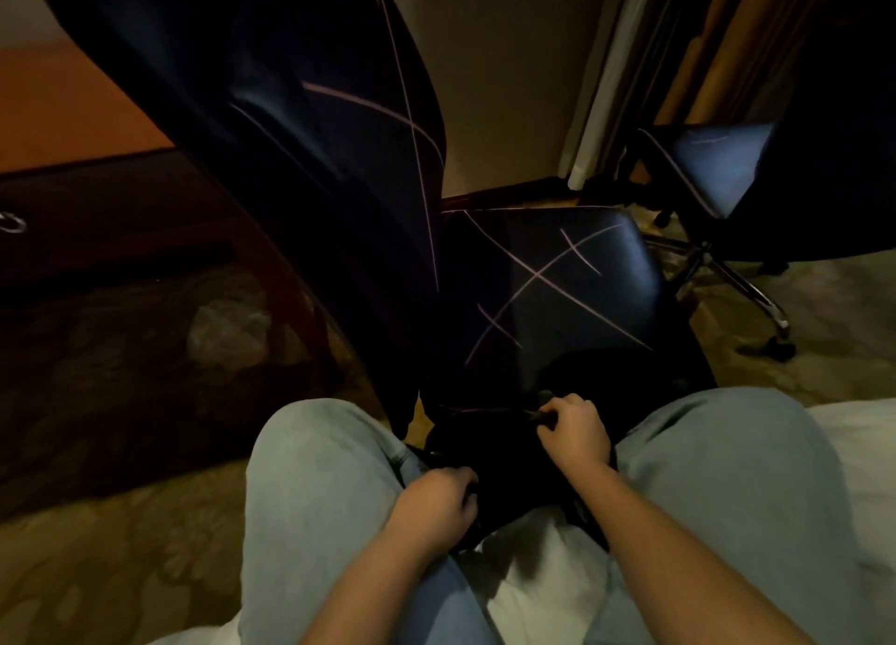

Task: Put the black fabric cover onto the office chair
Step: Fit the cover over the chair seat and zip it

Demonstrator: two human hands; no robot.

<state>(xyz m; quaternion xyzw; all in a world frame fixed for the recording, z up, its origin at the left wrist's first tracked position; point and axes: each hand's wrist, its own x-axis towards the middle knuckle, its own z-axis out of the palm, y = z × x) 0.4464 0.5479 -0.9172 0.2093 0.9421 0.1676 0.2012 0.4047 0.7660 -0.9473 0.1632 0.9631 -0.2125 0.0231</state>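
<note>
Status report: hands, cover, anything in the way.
Left hand and right hand both grip black fabric cover. Cover bunched between knees at office chair seat's near edge. Second chair stands apart, far right.

light: dim, warm | shadows: deep at left; wide-angle bending at edges | blur: slight softness

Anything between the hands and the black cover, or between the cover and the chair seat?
Nothing visible. Left hand and right hand already hold the black fabric cover, bunched between the knees right at the near edge of the chair seat. Under the seat is too dark to judge.
</note>
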